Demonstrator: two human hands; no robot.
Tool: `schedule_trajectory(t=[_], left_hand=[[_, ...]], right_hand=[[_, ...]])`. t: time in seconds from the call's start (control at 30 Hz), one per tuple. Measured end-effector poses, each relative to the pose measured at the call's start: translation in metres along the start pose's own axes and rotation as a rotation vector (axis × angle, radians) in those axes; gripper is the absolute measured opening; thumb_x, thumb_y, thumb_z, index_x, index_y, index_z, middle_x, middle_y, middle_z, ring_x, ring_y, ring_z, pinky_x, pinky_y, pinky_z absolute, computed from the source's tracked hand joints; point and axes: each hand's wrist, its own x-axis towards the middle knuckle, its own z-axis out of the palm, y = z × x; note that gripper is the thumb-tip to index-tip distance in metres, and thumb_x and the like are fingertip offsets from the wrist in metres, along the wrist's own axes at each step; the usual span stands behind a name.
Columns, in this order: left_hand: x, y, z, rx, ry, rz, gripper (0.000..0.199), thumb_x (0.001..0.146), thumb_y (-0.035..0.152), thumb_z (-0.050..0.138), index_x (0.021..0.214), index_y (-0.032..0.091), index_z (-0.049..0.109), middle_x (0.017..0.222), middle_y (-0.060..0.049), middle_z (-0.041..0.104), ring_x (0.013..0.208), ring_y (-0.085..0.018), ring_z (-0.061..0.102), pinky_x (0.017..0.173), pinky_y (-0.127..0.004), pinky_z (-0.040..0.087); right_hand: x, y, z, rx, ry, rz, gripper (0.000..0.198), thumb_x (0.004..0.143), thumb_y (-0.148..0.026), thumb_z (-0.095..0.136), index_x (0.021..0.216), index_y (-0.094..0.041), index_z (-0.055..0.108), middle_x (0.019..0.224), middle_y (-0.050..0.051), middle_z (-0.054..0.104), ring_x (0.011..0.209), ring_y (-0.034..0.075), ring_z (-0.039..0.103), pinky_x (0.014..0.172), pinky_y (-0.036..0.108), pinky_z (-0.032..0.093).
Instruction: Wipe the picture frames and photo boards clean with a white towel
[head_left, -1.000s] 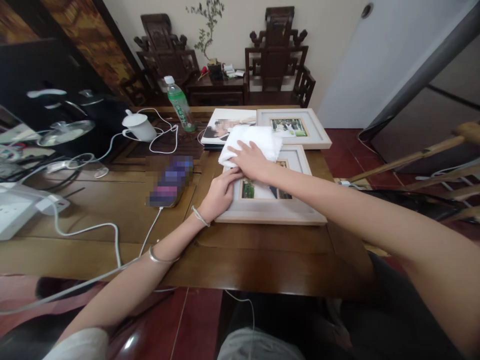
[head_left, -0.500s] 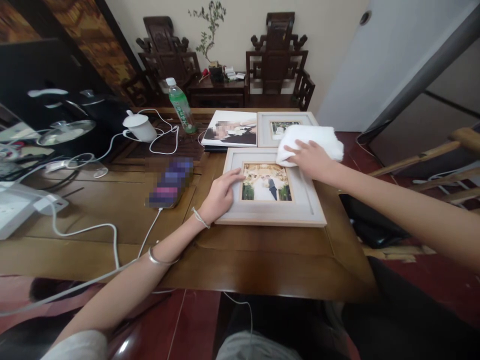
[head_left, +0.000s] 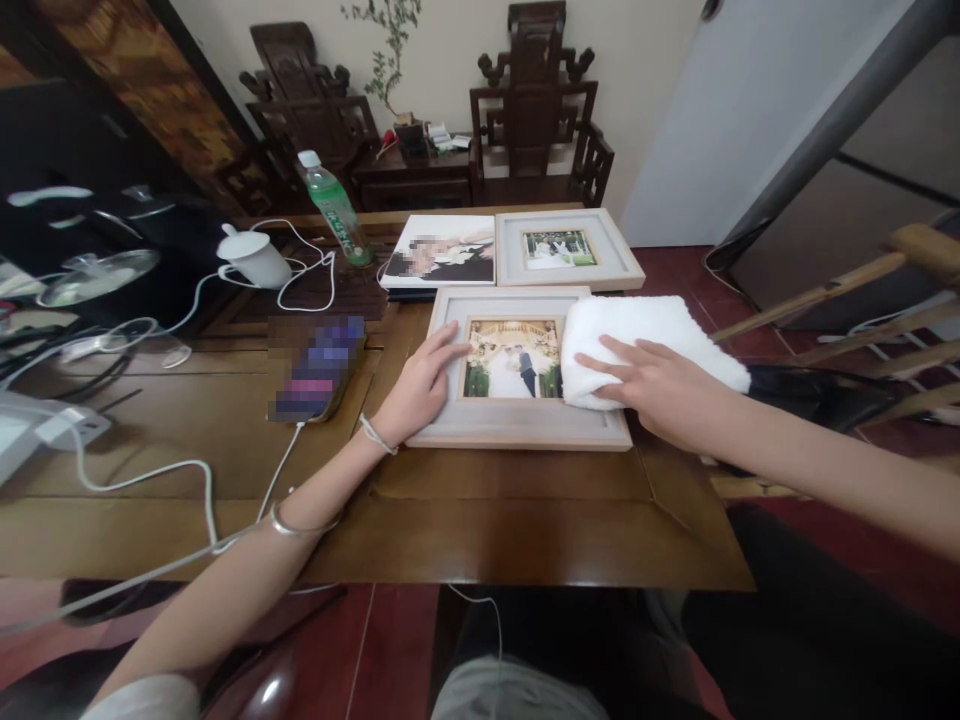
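Observation:
A pale wooden picture frame (head_left: 517, 430) with a wedding photo lies flat on the table. My left hand (head_left: 420, 390) rests on its left edge, fingers stretched over the border towards the photo. On the frame's right side my right hand (head_left: 645, 385) presses a folded white towel (head_left: 652, 330), fingers spread over the cloth. The towel covers the right border and hangs out past the frame's edge. Behind it lie a second framed photo (head_left: 559, 250) and a white-edged photo panel (head_left: 450, 250), which sits on something dark.
To the left are a phone (head_left: 319, 370) on a white cable, a lidded white cup (head_left: 255, 257), a green-labelled bottle (head_left: 335, 210), a glass-lidded pot (head_left: 97, 275) and a power strip (head_left: 52, 425). A wooden chair (head_left: 825, 300) stands off the table's right edge.
My right hand has drawn the towel down the frame's right side towards me, uncovering the framed photo behind. My left hand stays on the left edge. The view has shifted slightly.

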Motion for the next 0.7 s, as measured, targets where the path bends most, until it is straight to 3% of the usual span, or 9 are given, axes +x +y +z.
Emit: schedule_trajectory(t=[0.2,0.37,0.5,0.7], left_hand=[[0.0,-0.01,0.004,0.038,-0.039,-0.02,0.042,0.093,0.019,0.036,0.131,0.014,0.053,0.151,-0.014,0.04,0.143,-0.026,0.032,0.118,-0.05,0.027],[-0.002,-0.017,0.008,0.044,-0.007,-0.007,0.042,0.093,0.017,0.036,0.131,0.011,0.054,0.148,-0.016,0.044,0.142,-0.026,0.034,0.118,-0.05,0.028],[-0.003,-0.019,0.009,0.024,0.013,0.018,0.045,0.09,0.012,0.036,0.132,0.014,0.053,0.145,-0.014,0.048,0.141,-0.025,0.036,0.118,-0.05,0.029],[-0.002,-0.019,0.011,0.0,0.034,0.021,0.046,0.089,0.009,0.036,0.131,0.013,0.054,0.143,-0.014,0.051,0.139,-0.025,0.039,0.118,-0.05,0.03]], right_hand=[[0.026,0.03,0.002,-0.013,0.001,0.007,0.062,0.069,0.005,0.045,0.119,-0.023,0.069,0.148,0.003,0.045,0.135,0.033,0.04,0.089,0.048,0.05],[0.051,0.056,0.011,-0.029,-0.026,0.063,0.064,0.07,0.007,0.041,0.122,-0.021,0.066,0.151,0.005,0.04,0.136,0.035,0.038,0.088,0.049,0.05],[0.038,0.035,0.004,-0.014,-0.1,0.077,0.064,0.069,0.007,0.041,0.124,-0.016,0.064,0.153,0.012,0.036,0.139,0.039,0.033,0.089,0.054,0.048],[-0.007,-0.025,-0.028,0.111,-0.172,0.058,0.059,0.065,0.005,0.047,0.113,-0.021,0.07,0.149,0.009,0.044,0.136,0.039,0.038,0.089,0.056,0.049]])
